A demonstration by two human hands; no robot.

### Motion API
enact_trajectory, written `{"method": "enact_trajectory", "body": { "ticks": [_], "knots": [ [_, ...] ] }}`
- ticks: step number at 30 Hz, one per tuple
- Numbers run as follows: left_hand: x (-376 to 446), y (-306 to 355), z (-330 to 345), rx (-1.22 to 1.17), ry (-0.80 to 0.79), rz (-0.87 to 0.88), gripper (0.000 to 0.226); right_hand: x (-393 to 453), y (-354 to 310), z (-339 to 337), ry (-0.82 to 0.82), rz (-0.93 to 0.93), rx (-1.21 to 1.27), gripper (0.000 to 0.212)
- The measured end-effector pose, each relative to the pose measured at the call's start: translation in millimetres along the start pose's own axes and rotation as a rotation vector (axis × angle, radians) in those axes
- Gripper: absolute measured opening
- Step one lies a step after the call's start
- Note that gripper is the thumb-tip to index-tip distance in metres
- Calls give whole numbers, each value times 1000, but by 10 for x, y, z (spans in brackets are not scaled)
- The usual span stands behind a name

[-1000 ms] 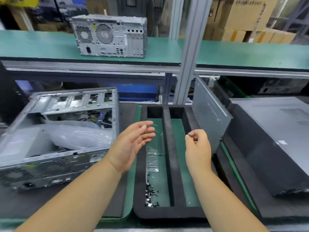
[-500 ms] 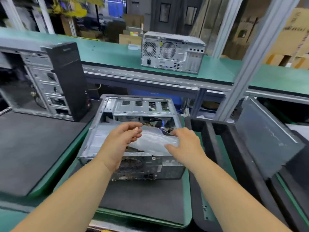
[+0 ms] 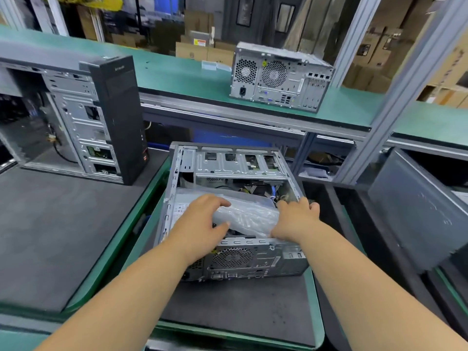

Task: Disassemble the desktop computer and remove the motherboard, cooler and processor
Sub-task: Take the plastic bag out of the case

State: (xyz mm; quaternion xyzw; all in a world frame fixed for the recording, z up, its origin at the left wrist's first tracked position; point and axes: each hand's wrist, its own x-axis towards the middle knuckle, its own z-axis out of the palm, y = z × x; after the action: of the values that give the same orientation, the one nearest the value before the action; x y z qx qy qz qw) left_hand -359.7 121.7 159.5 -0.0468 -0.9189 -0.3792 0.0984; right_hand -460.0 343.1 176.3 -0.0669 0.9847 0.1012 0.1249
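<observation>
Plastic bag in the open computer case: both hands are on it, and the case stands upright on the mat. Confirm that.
Not quite: the head view shows the open computer case lying on its side, not upright. Both the left hand and right hand are on the plastic bag.

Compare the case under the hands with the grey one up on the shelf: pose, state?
The open case lies on its side on the dark mat, side panel off, internals exposed; the shelf case stands upright and closed. The left hand and right hand hold a clear plastic bag inside the open case; the shelf case is untouched. Both show their rear panels, with fan grilles.
</observation>
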Motion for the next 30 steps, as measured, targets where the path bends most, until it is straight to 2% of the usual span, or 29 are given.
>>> {"method": "enact_trajectory", "body": {
  "ticks": [4,8,15,24,30],
  "knots": [
    [58,-26,3,-30,-4,-58,35,47,3,-5,5,-8,-23,64],
    [76,-28,5,-80,12,-121,32,79,22,-76,-5,-50,-46,64],
    [103,-15,-3,-46,-2,-158,31,16,93,-157,235,-178,64,36],
    [104,39,27,-7,12,-173,34,-11,125,-35,369,-279,157,44],
    [122,21,15,-40,4,-192,34,-49,87,19,522,-339,181,22]
  ]
}}
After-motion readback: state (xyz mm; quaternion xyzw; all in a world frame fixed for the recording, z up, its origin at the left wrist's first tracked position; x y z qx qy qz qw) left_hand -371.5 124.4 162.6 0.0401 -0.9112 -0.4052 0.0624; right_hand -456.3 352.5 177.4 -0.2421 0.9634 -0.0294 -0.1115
